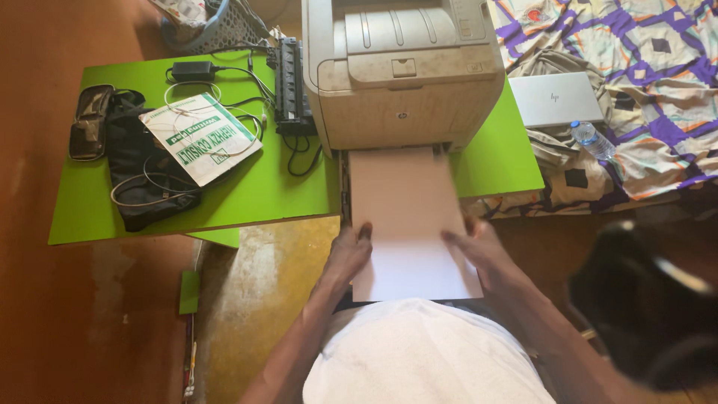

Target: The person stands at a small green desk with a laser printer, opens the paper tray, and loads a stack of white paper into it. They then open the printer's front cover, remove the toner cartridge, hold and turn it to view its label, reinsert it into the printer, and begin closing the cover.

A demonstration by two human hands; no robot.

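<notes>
We've got our left hand (350, 253) and right hand (473, 243) gripping the edges of the paper stack (410, 224) sticking out of the beige printer (404, 71) on a green table (254, 191), patterned bedspread (643, 67) beyond.

Far end of the paper stack (407, 217) inside the printer (404, 75), printer top cut off.
</notes>
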